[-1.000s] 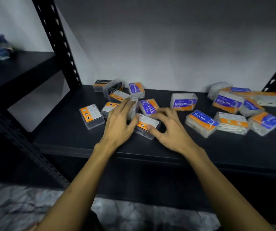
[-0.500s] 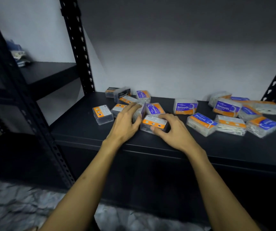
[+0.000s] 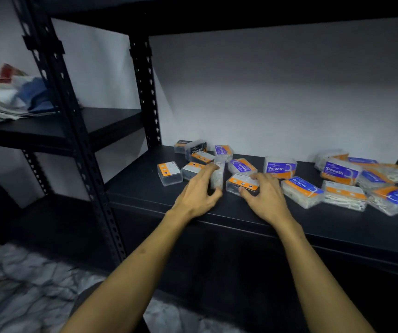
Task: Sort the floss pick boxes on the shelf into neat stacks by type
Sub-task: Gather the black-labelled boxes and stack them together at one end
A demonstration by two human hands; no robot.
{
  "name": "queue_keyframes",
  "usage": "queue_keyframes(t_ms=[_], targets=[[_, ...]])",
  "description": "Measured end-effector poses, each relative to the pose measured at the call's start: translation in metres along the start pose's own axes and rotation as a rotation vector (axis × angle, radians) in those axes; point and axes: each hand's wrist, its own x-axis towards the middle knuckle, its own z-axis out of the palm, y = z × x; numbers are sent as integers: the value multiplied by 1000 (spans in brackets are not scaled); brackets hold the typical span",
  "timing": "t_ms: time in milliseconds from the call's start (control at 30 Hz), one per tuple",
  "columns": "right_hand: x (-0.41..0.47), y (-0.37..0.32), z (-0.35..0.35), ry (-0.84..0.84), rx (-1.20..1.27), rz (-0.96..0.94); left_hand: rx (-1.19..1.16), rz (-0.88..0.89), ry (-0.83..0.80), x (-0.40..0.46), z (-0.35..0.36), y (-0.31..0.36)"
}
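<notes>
Several clear floss pick boxes with orange and purple labels lie scattered on the black shelf point(image 3: 253, 213). My left hand point(image 3: 199, 188) grips a clear box standing on its edge point(image 3: 218, 175). My right hand point(image 3: 266, 194) holds a flat box with an orange strip and dots point(image 3: 240, 183). A similar box point(image 3: 169, 173) lies alone at the left. Black-labelled Charcoal boxes point(image 3: 196, 147) sit at the back left. Two purple Smooth boxes point(image 3: 280, 167) point(image 3: 339, 171) and a Round box point(image 3: 302, 189) lie to the right.
A black perforated upright post point(image 3: 73, 131) stands at the left front, another point(image 3: 146, 92) at the back. A neighbouring shelf at the left carries crumpled cloth and papers point(image 3: 13, 94). A marble-patterned floor point(image 3: 25, 284) shows below. A grey wall backs the shelf.
The view has tilted up and swung left, so more of the rack shows. My left hand has tipped a clear box onto its edge. My right hand stays on the orange-strip box.
</notes>
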Motion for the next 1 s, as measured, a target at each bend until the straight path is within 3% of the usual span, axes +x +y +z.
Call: queue_keyframes(t_ms=[167, 300, 400, 500, 700, 1000], targets=[[-5, -22, 5, 131, -40, -185, -132, 40, 21, 2, -4, -9], [-10, -73, 24, 41, 99, -348, 93, 28, 222, 0, -28, -42], [-5, -107, 54, -87, 140, -361, 218, -37, 243, 7, -56, -72], [13, -117, 82, -183, 48, -332, 232, -152, 109, 13, -71, -99], [41, -87, 91, -178, -194, -296, 156, -184, 82, 2, -51, -126], [50, -63, 78, -151, -181, -320, 107, -183, 160, -4, -54, -121]])
